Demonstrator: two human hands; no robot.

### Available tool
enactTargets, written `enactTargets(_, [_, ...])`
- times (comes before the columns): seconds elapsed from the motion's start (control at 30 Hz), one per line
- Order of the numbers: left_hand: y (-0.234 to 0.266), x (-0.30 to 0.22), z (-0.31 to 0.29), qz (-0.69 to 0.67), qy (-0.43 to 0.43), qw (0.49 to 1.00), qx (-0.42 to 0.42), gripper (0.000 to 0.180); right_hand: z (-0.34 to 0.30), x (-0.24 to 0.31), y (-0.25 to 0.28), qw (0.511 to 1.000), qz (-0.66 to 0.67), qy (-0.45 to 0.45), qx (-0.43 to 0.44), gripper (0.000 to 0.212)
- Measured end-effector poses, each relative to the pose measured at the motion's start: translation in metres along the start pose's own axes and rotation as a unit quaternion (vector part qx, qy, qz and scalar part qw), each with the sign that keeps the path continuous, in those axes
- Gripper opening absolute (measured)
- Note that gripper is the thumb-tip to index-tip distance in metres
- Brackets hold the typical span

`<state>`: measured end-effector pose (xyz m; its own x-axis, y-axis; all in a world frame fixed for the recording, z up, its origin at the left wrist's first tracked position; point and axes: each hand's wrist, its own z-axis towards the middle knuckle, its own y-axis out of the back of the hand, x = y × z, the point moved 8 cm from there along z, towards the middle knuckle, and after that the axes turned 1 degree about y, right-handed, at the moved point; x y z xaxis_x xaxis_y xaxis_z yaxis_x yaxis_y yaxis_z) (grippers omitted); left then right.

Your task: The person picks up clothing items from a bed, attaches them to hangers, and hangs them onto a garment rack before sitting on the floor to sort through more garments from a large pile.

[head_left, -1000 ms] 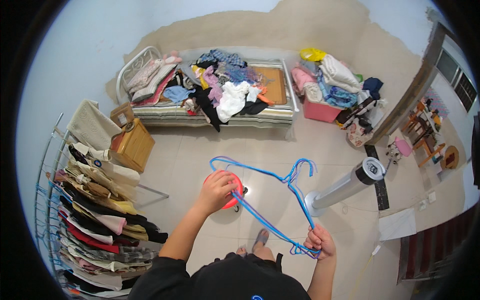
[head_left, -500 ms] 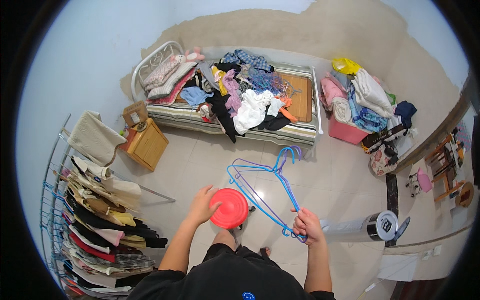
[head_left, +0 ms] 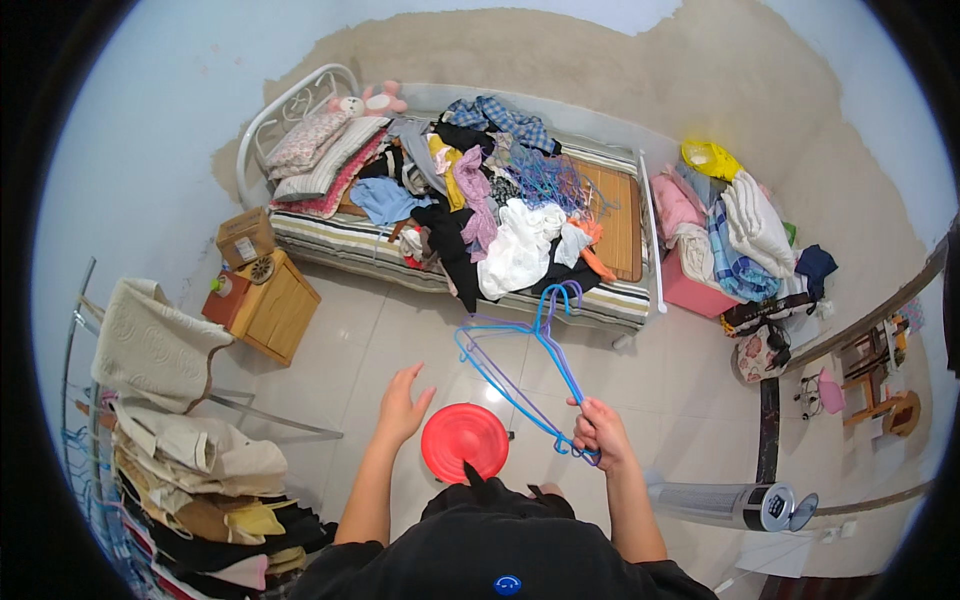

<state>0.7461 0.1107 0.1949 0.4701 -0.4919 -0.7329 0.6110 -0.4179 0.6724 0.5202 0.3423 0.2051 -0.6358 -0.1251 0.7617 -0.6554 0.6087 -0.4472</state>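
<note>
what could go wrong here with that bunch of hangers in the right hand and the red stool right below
The right hand grips the blue hangers only at one corner, so the bunch could swing, tangle or slip out. The left hand is open and off them, giving no support. The red round stool sits close in front of the person, an easy thing to trip over when walking toward the bed piled with clothes.

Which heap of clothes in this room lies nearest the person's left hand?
The folded stack on the rack, at the lower left, just beside the left hand. The tangled heap on the bed and the pile over the pink bin lie farther off.
</note>
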Motion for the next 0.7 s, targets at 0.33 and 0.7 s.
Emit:
enactTargets(0.33, [-0.059,0.092,0.126,-0.436,0.352,0.818,-0.129,0.055,0.067,0.051,0.008,0.976,0.143,-0.075,0.147,0.026])
enactTargets(0.7, [-0.120,0.035,0.297,-0.460,0.314,0.829,0.044,0.023,0.227,0.116,0.132,0.942,0.245,-0.118,0.196,0.027])
